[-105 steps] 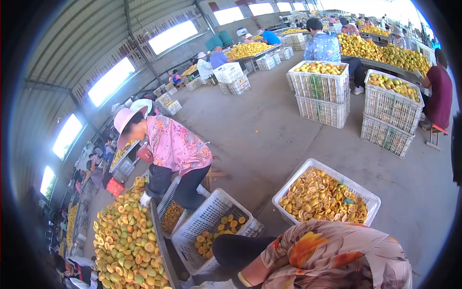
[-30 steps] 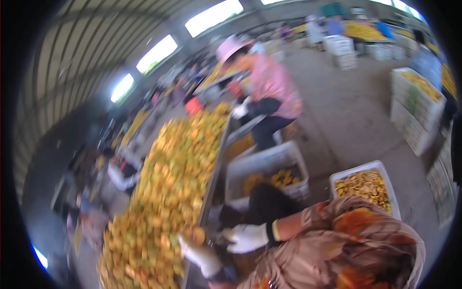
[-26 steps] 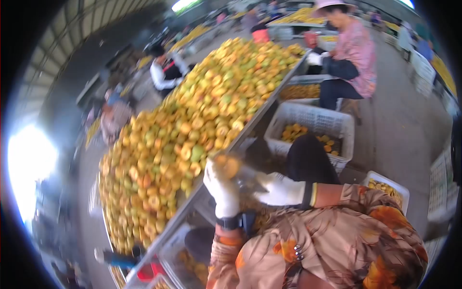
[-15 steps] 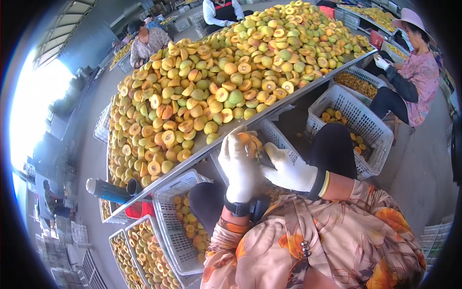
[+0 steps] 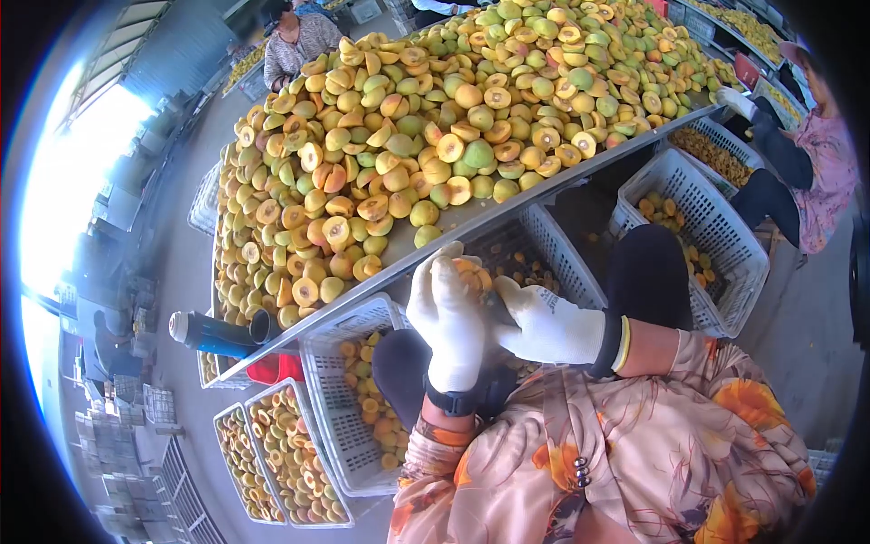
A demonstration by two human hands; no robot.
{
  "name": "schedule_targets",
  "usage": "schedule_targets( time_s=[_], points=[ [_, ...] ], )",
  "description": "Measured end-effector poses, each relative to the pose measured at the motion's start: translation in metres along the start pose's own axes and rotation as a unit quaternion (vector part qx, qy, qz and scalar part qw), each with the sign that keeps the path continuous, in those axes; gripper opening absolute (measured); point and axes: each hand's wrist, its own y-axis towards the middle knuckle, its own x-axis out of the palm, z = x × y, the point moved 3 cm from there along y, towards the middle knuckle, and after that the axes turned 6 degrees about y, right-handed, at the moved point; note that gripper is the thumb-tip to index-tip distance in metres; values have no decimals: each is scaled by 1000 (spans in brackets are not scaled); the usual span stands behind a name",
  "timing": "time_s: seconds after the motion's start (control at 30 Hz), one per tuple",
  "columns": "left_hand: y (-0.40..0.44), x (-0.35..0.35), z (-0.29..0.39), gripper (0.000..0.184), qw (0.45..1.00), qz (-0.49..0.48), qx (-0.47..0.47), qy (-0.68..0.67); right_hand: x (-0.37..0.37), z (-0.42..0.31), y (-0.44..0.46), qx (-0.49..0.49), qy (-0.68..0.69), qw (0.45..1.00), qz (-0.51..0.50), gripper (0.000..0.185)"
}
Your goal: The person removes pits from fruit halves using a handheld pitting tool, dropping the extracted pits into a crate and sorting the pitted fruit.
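My left hand (image 5: 450,317), in a white glove with a dark watch at the wrist, is closed round an orange half fruit (image 5: 473,275) near the table's edge. Close beside it, my right hand (image 5: 551,325), also in a white glove, has its fingers bent against the fruit; whatever it grips is hidden. Both hands are above my lap, over a crate (image 5: 564,254) with fruit pieces. Beyond them a large heap of halved yellow-green fruit (image 5: 408,136) covers the metal-edged table (image 5: 471,227).
Crates of fruit stand left (image 5: 349,408) and right (image 5: 702,213) of my knees. A blue flask (image 5: 213,334) lies at the table's left corner above a red container (image 5: 275,367). A co-worker in pink (image 5: 829,172) sits at the right; another person (image 5: 299,45) is behind the heap.
The view has swung from the aisle to the heap, then shifted slightly. My hands, first seen apart and reaching at the heap, are now together round a half fruit over my lap.
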Motion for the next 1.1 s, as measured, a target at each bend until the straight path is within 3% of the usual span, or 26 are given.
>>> schedule_targets(
  time_s=[0.13,0.2,0.37,0.43,0.53,0.57,0.63,0.77,0.8,0.9,1.0,1.03,1.1],
  points=[
    [8,-1,-2,42,999,-16,-3,-33,6,12,5,16,37,999,1,15],
    [13,-2,-2,44,999,-31,10,-18,6,17,8,-44,5,998,-39,16],
    [24,-3,2,50,993,-114,22,-20,1,22,16,-29,132,990,-41,19],
    [27,-1,-1,53,988,-139,-19,-71,-3,23,20,-30,167,982,-77,21],
    [31,3,-4,54,983,-155,-32,-94,-21,15,23,221,278,911,-211,23],
    [31,5,-6,54,983,-157,-27,-94,-13,33,20,195,274,918,-209,25],
    [31,8,-9,54,987,-158,7,-36,-15,38,18,236,257,899,-265,43],
    [33,18,-5,55,988,-147,46,8,-16,36,16,210,293,899,-248,34],
    [31,18,-7,56,988,-151,17,-7,-16,35,16,199,317,897,-234,30],
    [32,23,-10,58,984,-145,-70,-77,-21,35,14,312,480,771,-278,14],
    [27,29,-19,58,959,-94,-183,-196,-21,40,8,335,646,611,-311,20],
    [30,22,-28,56,951,-98,-200,-214,-21,38,9,320,624,627,-339,21],
    [34,2,-34,63,975,-5,-176,-135,-18,42,5,314,636,623,-331,22]
  ],
)
